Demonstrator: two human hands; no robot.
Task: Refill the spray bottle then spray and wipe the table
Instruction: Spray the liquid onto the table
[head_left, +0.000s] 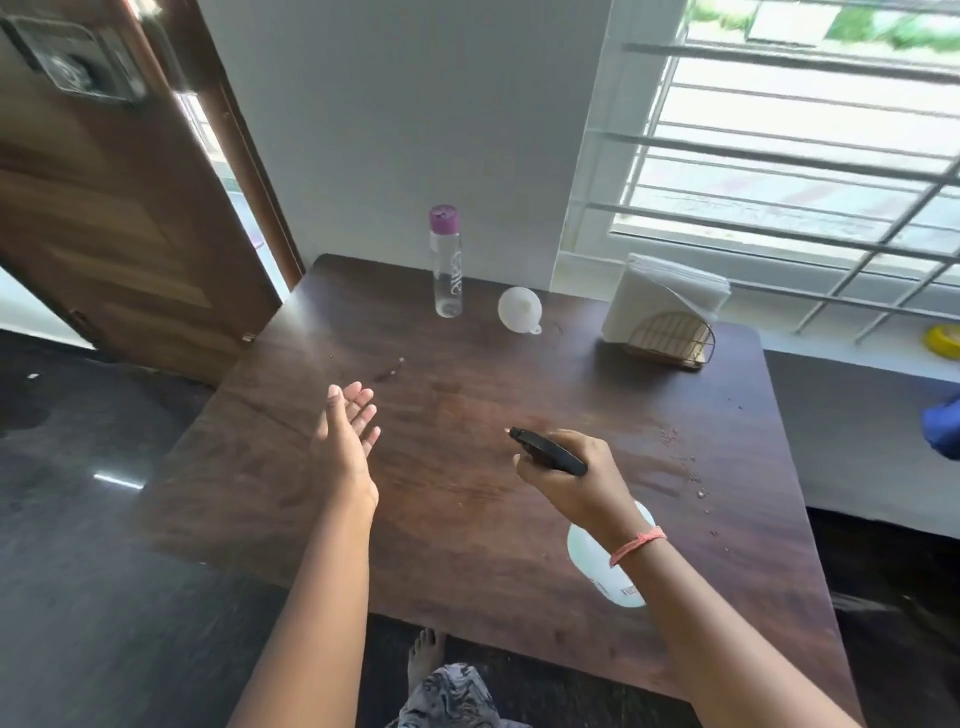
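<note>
We are at the spraying step. Nearest us, our right hand (569, 480) is wrapped around the neck of the spray bottle (608, 561), held above the table (467, 519) with its black nozzle aimed toward the far left. Left of the bottle, our left hand (348, 431) hovers with fingers straight, holding nothing. We should sweep the mist evenly; droplets already sit right of the bottle. Beyond the bottle wait the funnel (519, 307), the clear water bottle (447, 262), and the napkins (665, 299) for wiping.

Left hand (347, 435) flat-fingered above the table, right hand (571, 480) curled round something, both forearms outstretched.
</note>
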